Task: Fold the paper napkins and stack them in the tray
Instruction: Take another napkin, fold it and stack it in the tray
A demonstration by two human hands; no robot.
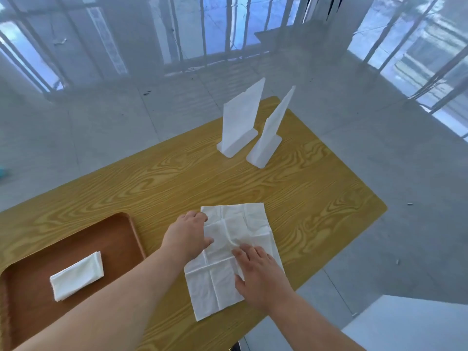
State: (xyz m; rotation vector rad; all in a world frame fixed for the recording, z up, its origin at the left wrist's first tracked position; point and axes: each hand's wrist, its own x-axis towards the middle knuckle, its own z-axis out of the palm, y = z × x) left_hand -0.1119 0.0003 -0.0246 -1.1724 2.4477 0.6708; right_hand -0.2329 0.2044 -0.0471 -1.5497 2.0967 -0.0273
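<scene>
Yellow wood-grain table (177, 173), bare across the middle. Smooth brown tray (121, 239) near its left edge, folded napkin (77, 276) inside. Creased unfolded napkin (233, 252) flat, pressed under left hand (187, 234) and right hand (260, 272), fingers spread, gripping nothing.

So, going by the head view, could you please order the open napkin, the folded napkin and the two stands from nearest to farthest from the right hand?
1. Open napkin, under the right hand.
2. Folded napkin, left, in the tray.
3. Two stands, far side; too close to rank.
</scene>
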